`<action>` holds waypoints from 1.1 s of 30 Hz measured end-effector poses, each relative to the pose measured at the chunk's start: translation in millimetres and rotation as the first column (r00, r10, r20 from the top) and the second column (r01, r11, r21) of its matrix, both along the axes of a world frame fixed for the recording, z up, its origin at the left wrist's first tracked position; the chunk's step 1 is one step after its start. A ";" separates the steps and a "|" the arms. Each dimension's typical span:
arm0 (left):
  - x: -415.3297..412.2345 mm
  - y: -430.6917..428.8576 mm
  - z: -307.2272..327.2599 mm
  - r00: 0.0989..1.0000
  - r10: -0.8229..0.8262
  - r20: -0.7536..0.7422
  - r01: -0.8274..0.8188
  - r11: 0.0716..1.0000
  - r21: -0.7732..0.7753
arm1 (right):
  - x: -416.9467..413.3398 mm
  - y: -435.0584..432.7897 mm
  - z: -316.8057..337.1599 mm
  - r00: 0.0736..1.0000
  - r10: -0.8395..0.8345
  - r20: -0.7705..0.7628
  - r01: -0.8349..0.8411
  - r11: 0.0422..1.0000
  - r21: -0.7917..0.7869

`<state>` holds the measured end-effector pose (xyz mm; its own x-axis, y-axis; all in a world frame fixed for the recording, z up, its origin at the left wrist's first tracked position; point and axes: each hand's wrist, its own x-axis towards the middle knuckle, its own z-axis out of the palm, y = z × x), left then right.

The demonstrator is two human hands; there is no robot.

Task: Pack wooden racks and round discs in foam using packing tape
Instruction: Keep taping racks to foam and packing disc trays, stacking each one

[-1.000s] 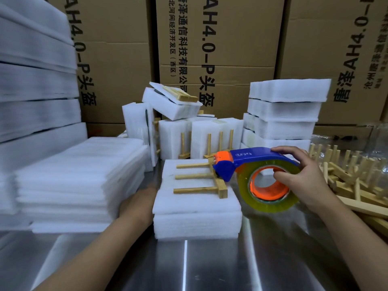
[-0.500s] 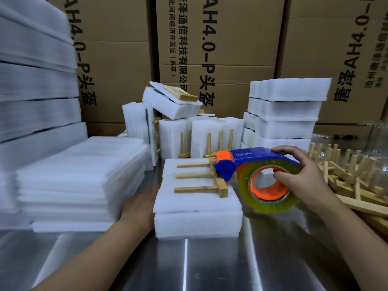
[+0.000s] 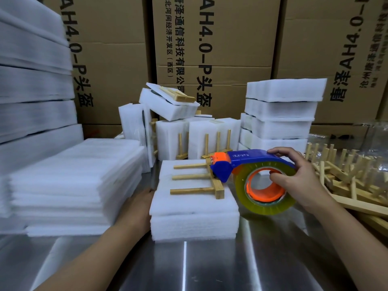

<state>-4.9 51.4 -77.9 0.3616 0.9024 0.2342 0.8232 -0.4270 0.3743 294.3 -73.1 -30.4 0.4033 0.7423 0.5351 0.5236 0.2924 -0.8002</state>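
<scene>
A white foam bundle (image 3: 195, 215) lies in the middle of the steel table, with a wooden rack (image 3: 201, 182) lying on its top, pegs pointing left. My left hand (image 3: 136, 208) presses against the bundle's left side; its fingers are hidden behind the foam. My right hand (image 3: 298, 181) grips a blue and orange tape dispenser (image 3: 247, 164) carrying a yellowish tape roll (image 3: 264, 187). The dispenser's nose sits at the rack's right end, over the bundle's right edge. No round disc is visible.
A stack of foam sheets (image 3: 73, 177) lies at the left, with taller foam piles behind it. Wrapped foam packs (image 3: 279, 114) and upright racks stand at the back. Loose wooden racks (image 3: 352, 181) are heaped at the right. Cardboard boxes (image 3: 214, 49) form the back wall.
Hardly anything has moved; both hands and the dispenser hold nearly the same places against the foam bundle.
</scene>
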 end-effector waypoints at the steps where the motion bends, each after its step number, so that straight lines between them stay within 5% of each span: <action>1: 1.2 0.0 -3.1 0.991 -0.002 0.136 0.002 1.000 -0.005 | 0.6 -0.1 -0.2 1.000 0.001 0.000 -0.001 1.000 0.001; 5: 2.9 2.7 -2.4 0.735 0.087 0.673 0.056 0.981 -0.187 | 1.1 0.9 -1.3 1.000 0.006 -0.003 -0.006 1.000 -0.004; 9: 2.6 17.1 13.0 0.675 0.076 0.734 0.068 0.984 -0.164 | 2.6 2.1 -4.1 1.000 0.002 -0.013 -0.002 1.000 0.006; 13: 4.8 14.4 47.8 0.660 -0.113 0.743 0.088 0.993 0.073 | 4.6 2.9 -5.4 1.000 0.009 -0.025 -0.009 1.000 0.009; 17: 32.9 2.3 84.2 0.762 -0.341 0.550 0.301 0.939 0.167 | 6.3 4.0 -6.4 0.999 0.025 -0.039 -0.025 1.000 0.005; 22: 83.0 2.3 59.4 0.962 -0.268 -0.049 0.266 0.963 -0.053 | 7.6 4.5 -7.6 0.999 0.037 -0.036 -0.037 0.999 0.005; 33: 87.9 15.8 52.2 0.955 -0.207 -0.212 0.198 0.978 -0.059 | 19.7 -1.5 0.2 0.997 0.083 0.004 -0.082 0.996 -0.037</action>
<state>83.0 67.1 -25.7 0.5758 0.8116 0.0986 0.7837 -0.5823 0.2163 314.1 -74.6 -30.2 0.3372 0.7922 0.5087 0.5031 0.3051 -0.8086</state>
